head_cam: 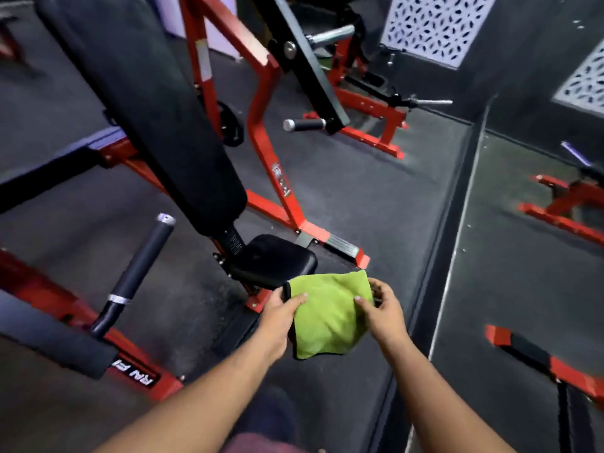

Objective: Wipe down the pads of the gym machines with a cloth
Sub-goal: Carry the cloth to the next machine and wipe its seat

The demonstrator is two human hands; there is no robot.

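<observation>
Gripping green cloth [327,318] | left hand [281,308] pinching | right hand [382,305] pinching

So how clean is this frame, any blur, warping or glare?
Head view: wide-angle bending at the edges; motion smear on the black foam roller and forearms; bright green cloth and small black seat pad fairly sharp; dim lighting, no strong glare.

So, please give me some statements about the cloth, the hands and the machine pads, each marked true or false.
1. Both hands hold the green cloth. True: left hand, right hand.
2. The cloth lies flat on the seat pad. False: it is held in the air in front of the seat pad.
3. The long back pad is black. True.
4. The machine frame is blue. False: it is red.
</observation>
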